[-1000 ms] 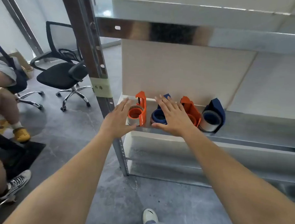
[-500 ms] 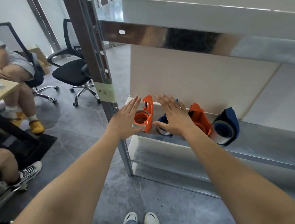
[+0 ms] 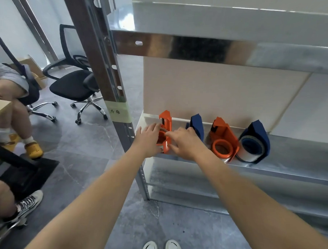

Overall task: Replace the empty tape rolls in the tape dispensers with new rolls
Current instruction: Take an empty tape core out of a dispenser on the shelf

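Several tape dispensers stand in a row on a metal shelf (image 3: 289, 154). The leftmost orange dispenser (image 3: 167, 124) sits between my hands. My left hand (image 3: 149, 138) wraps its left side, over the roll. My right hand (image 3: 185, 142) touches its right edge with fingers pointed left. Behind my right hand stands a blue dispenser (image 3: 197, 125), its roll hidden. Further right, a second orange dispenser (image 3: 223, 140) holds an empty-looking orange core. At the far right a blue dispenser (image 3: 254, 143) carries a full whitish roll.
The steel upright (image 3: 103, 74) of the rack, with a taped label, stands just left of my left hand. An upper shelf beam (image 3: 219, 49) crosses overhead. A black office chair (image 3: 74, 82) and seated people are on the left. My shoes (image 3: 161, 246) rest on grey floor.
Both hands have closed in on the leftmost orange dispenser: the left hand went from hovering open to grasping it, and the right hand slid left off the blue dispenser.
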`<state>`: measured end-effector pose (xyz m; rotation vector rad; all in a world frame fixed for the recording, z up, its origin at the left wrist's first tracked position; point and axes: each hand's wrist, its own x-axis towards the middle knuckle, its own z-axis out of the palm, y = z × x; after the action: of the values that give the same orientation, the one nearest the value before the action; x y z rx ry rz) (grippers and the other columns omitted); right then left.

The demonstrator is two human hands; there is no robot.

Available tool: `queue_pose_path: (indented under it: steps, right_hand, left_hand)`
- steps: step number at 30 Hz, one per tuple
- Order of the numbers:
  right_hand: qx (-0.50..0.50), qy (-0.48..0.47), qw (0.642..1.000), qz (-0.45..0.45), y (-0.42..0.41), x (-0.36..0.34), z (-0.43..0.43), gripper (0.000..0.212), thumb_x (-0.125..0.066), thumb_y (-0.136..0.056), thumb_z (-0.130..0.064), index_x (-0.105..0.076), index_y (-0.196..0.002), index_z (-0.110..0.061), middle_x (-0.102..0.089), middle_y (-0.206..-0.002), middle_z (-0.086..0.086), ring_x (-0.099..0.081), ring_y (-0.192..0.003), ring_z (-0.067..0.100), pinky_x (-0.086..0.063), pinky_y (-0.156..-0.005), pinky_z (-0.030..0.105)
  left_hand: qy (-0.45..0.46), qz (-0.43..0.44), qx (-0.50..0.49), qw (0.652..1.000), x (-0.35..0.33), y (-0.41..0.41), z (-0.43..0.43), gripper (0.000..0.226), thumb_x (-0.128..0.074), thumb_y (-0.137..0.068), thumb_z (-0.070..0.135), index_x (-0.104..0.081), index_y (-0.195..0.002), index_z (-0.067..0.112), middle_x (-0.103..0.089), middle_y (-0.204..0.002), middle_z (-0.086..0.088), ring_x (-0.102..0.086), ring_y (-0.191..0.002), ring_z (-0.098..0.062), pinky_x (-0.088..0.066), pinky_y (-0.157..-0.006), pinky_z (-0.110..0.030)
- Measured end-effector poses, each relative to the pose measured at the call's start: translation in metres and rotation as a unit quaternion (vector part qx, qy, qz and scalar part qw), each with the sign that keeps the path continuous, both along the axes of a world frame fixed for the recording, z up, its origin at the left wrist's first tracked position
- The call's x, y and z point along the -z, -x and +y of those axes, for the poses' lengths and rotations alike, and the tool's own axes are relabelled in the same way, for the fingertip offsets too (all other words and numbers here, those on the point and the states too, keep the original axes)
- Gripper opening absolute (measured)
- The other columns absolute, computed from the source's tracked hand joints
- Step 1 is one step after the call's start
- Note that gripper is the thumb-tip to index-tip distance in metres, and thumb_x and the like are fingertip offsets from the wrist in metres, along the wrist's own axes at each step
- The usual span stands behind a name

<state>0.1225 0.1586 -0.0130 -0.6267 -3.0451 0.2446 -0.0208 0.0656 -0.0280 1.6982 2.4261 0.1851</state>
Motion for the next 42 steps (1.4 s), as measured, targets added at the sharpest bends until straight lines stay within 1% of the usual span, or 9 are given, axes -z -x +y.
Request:
queue_pose_path:
  steps: [6,12,17,25,28,32,36,39,42]
  right_hand:
    - [0.0,0.04,0.999,0.028,0.009,0.009,-0.007,0.024,-0.053,-0.096,-0.032,-0.06,-0.116,-0.022,-0.067,-0.115,0.0,-0.058,-0.106,0.022,-0.038,-0.089,0.041]
    - [0.007,0.046,0.998,0.053,0.012,0.013,-0.007,0.019,-0.055,-0.095,-0.03,-0.062,-0.107,-0.017,-0.069,-0.106,0.003,-0.063,-0.096,0.022,-0.044,-0.086,0.038]
    - [0.018,0.038,0.998,0.053,0.014,0.018,-0.006,0.021,-0.053,-0.095,-0.034,-0.06,-0.103,-0.016,-0.068,-0.1,0.002,-0.062,-0.091,0.023,-0.044,-0.081,0.039]
    - [0.03,0.007,0.999,0.02,0.003,0.016,0.01,0.016,-0.053,-0.095,-0.029,-0.058,-0.099,-0.014,-0.067,-0.098,0.006,-0.061,-0.091,0.027,-0.044,-0.074,0.04]
    - [0.052,-0.002,0.999,0.011,-0.011,0.012,0.025,0.018,-0.055,-0.094,-0.03,-0.062,-0.105,-0.018,-0.062,-0.105,0.003,-0.056,-0.099,0.025,-0.041,-0.079,0.039]
    - [0.07,0.012,0.997,0.041,-0.018,0.013,0.033,0.014,-0.063,-0.089,-0.027,-0.067,-0.101,-0.02,-0.054,-0.137,-0.002,-0.048,-0.122,0.024,-0.044,-0.089,0.044]
    - [0.052,0.038,0.997,0.046,-0.012,0.019,0.028,0.011,-0.061,-0.088,-0.016,-0.066,-0.098,-0.014,-0.06,-0.133,0.002,-0.053,-0.122,0.024,-0.046,-0.089,0.042]
    - [0.06,0.059,0.995,0.049,-0.017,0.025,0.029,0.026,-0.06,-0.09,-0.013,-0.067,-0.115,-0.017,-0.048,-0.146,-0.001,-0.044,-0.134,0.022,-0.041,-0.101,0.041]
    - [0.065,0.079,0.993,0.063,-0.021,0.029,0.023,0.043,-0.06,-0.092,-0.016,-0.055,-0.134,-0.02,-0.037,-0.153,-0.003,-0.033,-0.142,0.019,-0.029,-0.114,0.042]
  left_hand:
    - [-0.047,-0.193,-0.09,0.976,0.015,0.004,0.009,0.103,-0.076,-0.073,0.032,-0.009,-0.15,0.017,-0.034,-0.147,-0.006,-0.045,-0.127,-0.03,-0.041,-0.101,-0.045]
    - [-0.087,-0.294,-0.139,0.942,0.025,0.005,0.012,0.104,-0.079,-0.07,0.018,-0.013,-0.151,0.014,-0.04,-0.142,-0.012,-0.045,-0.127,-0.029,-0.04,-0.104,-0.036]
    - [-0.081,-0.294,-0.141,0.942,0.024,0.008,0.012,0.104,-0.083,-0.066,0.02,-0.021,-0.148,0.008,-0.038,-0.143,-0.009,-0.045,-0.128,-0.024,-0.034,-0.097,-0.02]
    - [-0.065,-0.255,-0.133,0.956,0.016,0.016,0.014,0.082,-0.082,-0.064,0.023,-0.043,-0.133,0.006,-0.045,-0.131,-0.011,-0.05,-0.117,-0.023,-0.034,-0.087,-0.017]
    - [-0.05,-0.248,-0.134,0.958,0.015,0.019,0.016,0.082,-0.081,-0.063,0.019,-0.043,-0.134,0.007,-0.044,-0.132,-0.011,-0.049,-0.117,-0.024,-0.036,-0.088,-0.02]
    - [-0.042,-0.244,-0.136,0.959,0.014,0.019,0.018,0.079,-0.08,-0.064,0.018,-0.043,-0.133,0.008,-0.045,-0.13,-0.01,-0.05,-0.115,-0.025,-0.039,-0.089,-0.024]
    - [-0.04,-0.242,-0.138,0.96,0.014,0.019,0.017,0.086,-0.081,-0.064,0.019,-0.039,-0.137,0.007,-0.044,-0.133,-0.011,-0.049,-0.119,-0.025,-0.039,-0.092,-0.025]
    - [-0.044,-0.242,-0.136,0.96,0.015,0.019,0.016,0.087,-0.082,-0.062,0.021,-0.039,-0.137,0.008,-0.046,-0.132,-0.01,-0.049,-0.117,-0.024,-0.038,-0.089,-0.023]
    - [-0.045,-0.241,-0.138,0.96,0.015,0.018,0.016,0.091,-0.082,-0.063,0.022,-0.035,-0.14,0.008,-0.043,-0.136,-0.01,-0.047,-0.121,-0.024,-0.038,-0.091,-0.024]
